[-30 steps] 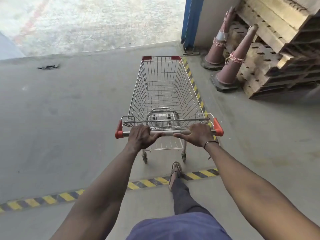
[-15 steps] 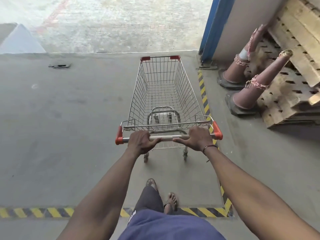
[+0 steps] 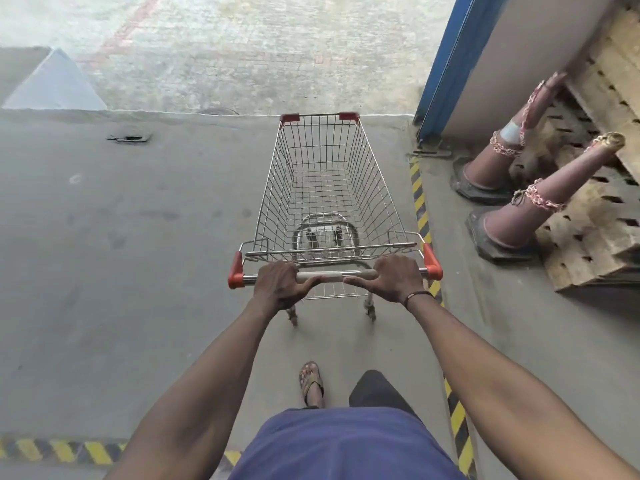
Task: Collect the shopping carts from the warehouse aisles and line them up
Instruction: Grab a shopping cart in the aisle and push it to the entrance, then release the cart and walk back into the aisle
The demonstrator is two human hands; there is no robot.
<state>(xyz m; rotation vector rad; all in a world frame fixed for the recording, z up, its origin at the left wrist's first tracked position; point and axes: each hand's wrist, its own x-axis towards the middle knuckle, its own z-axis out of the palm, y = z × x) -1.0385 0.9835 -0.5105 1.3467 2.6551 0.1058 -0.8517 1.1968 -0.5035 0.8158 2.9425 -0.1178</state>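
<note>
Head view: left hand (image 3: 281, 285) and right hand (image 3: 393, 278) both grip the cart handle (image 3: 334, 275).

Two traffic cones (image 3: 512, 216) lean on wooden pallets (image 3: 595, 237) at two o'clock, a blue post (image 3: 446, 60) at one, and hazard striping (image 3: 420, 202) runs along the floor.

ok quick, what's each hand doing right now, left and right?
Left hand: closed around the cart handle.
Right hand: on the same handle, fingers curled over it, thumb stretched along the bar.
</note>
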